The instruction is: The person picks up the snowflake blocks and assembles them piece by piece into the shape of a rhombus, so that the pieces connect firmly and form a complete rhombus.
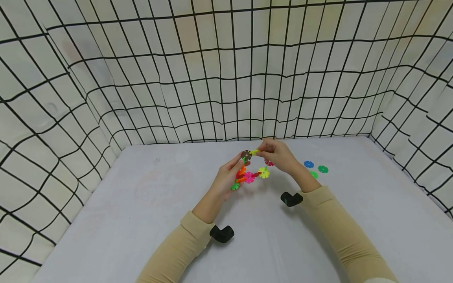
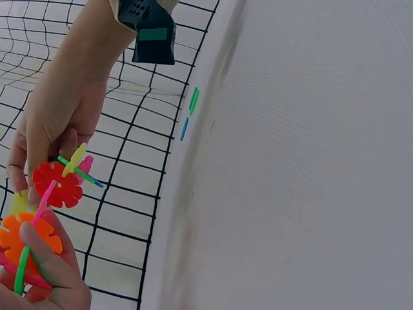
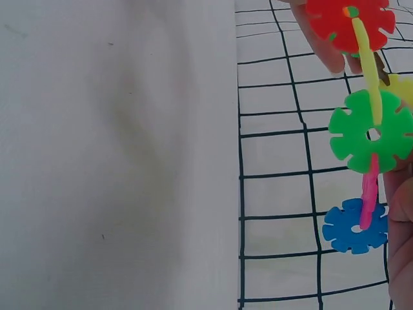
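A chain of notched, flower-shaped interlocking plastic discs hangs curved between the two hands, above the table. My left hand holds its left side, the thumb lying over an orange disc in the left wrist view. A brown disc sits at the top of that hand's fingertips. With thumb and fingers my right hand pinches a yellow disc, right at the brown disc's edge. Lower in the chain are a pink disc and another yellow one. The right wrist view shows green and blue discs linked by a pink one.
To the right of the right hand, a loose blue disc, a dark green disc and a light green disc lie on the white table. A white wall with a black grid encloses the back and sides.
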`<state>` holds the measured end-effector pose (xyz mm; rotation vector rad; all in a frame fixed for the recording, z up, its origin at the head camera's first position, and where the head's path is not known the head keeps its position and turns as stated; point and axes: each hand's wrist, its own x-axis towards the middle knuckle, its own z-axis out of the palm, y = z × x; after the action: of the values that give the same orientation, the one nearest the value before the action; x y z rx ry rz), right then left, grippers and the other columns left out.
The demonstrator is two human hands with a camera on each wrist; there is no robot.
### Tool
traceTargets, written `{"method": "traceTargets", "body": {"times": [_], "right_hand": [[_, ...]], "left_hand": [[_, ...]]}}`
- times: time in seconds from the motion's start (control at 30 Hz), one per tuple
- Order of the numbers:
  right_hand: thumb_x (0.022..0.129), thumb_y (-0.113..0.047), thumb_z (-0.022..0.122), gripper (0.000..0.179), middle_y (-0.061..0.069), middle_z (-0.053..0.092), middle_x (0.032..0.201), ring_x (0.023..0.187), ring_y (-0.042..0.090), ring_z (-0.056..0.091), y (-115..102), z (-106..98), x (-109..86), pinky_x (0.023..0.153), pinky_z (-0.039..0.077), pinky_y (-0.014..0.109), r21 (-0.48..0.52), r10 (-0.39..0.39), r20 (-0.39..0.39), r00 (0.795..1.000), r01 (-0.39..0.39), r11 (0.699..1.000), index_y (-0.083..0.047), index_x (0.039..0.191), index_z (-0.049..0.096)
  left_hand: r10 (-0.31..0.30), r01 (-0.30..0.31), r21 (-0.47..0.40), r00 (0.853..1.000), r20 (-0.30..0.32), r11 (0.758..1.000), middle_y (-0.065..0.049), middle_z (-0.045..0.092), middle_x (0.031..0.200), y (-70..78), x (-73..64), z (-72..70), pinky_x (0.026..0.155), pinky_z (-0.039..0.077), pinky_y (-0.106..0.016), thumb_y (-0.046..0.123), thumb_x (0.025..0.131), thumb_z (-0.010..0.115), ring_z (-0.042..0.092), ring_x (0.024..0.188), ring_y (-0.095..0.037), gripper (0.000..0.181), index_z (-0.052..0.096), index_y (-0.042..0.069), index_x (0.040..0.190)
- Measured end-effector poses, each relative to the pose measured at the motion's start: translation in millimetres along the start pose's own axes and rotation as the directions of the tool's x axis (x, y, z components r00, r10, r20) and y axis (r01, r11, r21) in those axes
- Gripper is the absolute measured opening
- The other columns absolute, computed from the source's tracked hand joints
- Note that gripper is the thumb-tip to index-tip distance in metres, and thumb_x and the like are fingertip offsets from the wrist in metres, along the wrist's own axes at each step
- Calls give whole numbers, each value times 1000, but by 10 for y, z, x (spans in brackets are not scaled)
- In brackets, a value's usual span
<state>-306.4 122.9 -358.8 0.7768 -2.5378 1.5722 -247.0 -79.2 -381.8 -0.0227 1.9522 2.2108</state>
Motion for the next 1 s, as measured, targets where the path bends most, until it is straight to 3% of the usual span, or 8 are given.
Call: {"method": "traceTargets", "body": {"times": [0.37, 0.53, 0.67, 0.8, 1.0], "right_hand": [[94, 4, 70, 3, 11, 70, 86, 60, 21, 50, 53, 4, -23, 53, 41, 22, 28, -103, 2, 995, 102, 994, 2, 97, 72], [95, 4, 70, 4, 7, 67, 80, 58, 20, 48, 63, 8, -22, 52, 39, 23, 8, -109, 3, 994, 109, 994, 0, 96, 71], [95, 2, 70, 4, 6, 66, 78, 60, 22, 50, 70, -3, -20, 53, 40, 23, -15, -79, 2, 997, 79, 997, -2, 97, 70], [95, -3, 72, 7, 9, 72, 89, 66, 24, 56, 72, -21, -22, 56, 44, 24, -73, -54, -4, 999, 53, 996, -3, 102, 70], [96, -8, 73, 22, 10, 72, 113, 79, 28, 64, 38, -96, -63, 61, 50, 25, -153, -48, -25, 999, 43, 987, -5, 117, 73]], "left_hand": [[-16, 15, 34, 999, 37, 999, -3, 65, 136, 20, -25, -29, 57, 43, -18, 28, 108, 53, 51, 97, -17, 46, 48, 27, 154], [-19, 17, 40, 999, 42, 999, -2, 65, 136, 19, -9, -40, 58, 45, -18, 29, 108, 54, 51, 102, -18, 47, 49, 27, 154], [-17, 16, 14, 998, 68, 1000, -4, 64, 138, 12, 5, -39, 56, 37, -18, 29, 108, 54, 50, 89, -15, 47, 47, 27, 155], [-21, 22, -9, 996, 85, 1000, -6, 61, 142, -1, 6, -25, 56, 31, -21, 28, 108, 53, 49, 88, -15, 49, 45, 27, 157], [-37, 38, -10, 998, 54, 999, -4, 63, 140, -21, 12, -8, 64, 38, -25, 29, 108, 54, 52, 98, -18, 49, 45, 28, 156]]}}
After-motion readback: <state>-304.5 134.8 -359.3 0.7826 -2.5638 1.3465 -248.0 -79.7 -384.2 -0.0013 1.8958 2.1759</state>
